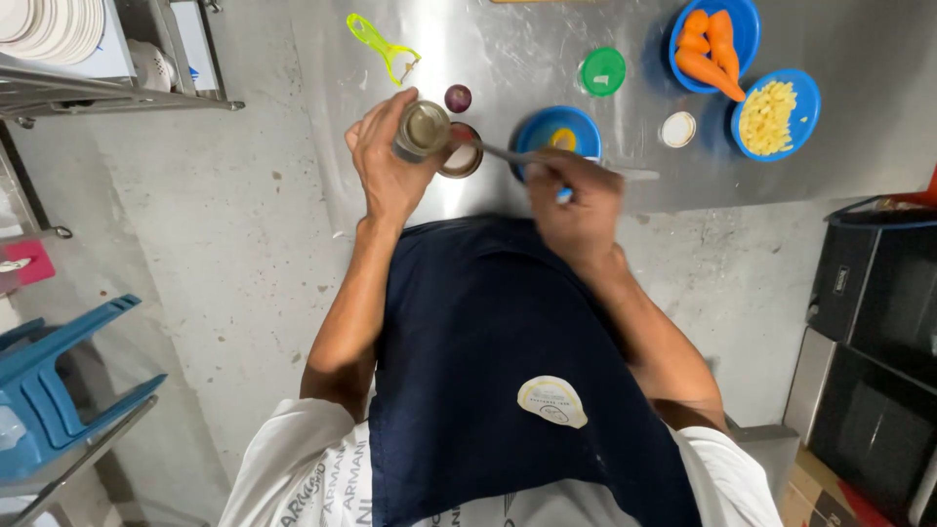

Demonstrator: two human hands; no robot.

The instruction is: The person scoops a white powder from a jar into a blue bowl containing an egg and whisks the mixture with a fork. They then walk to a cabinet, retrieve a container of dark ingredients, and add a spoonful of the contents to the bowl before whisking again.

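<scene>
My left hand [386, 166] holds a small glass jar [422, 130] tilted over a small brown bowl [467, 166] at the near edge of the steel table [508, 39]. My right hand [578, 210] grips a long metal utensil [508, 154] whose tip reaches the brown bowl. A bit of something blue shows under that hand's fingers. Just behind the utensil sits a blue bowl [547, 125] with a yellow piece in it. A small dark purple round thing [458, 98] lies beyond the jar.
On the table are a green peeler [383, 44], a green lid [603, 71], a white lid [677, 129], a blue plate of carrots [747, 20] and a blue plate of yellow pieces [805, 93]. A blue stool [59, 381] stands left, a black appliance [878, 322] right.
</scene>
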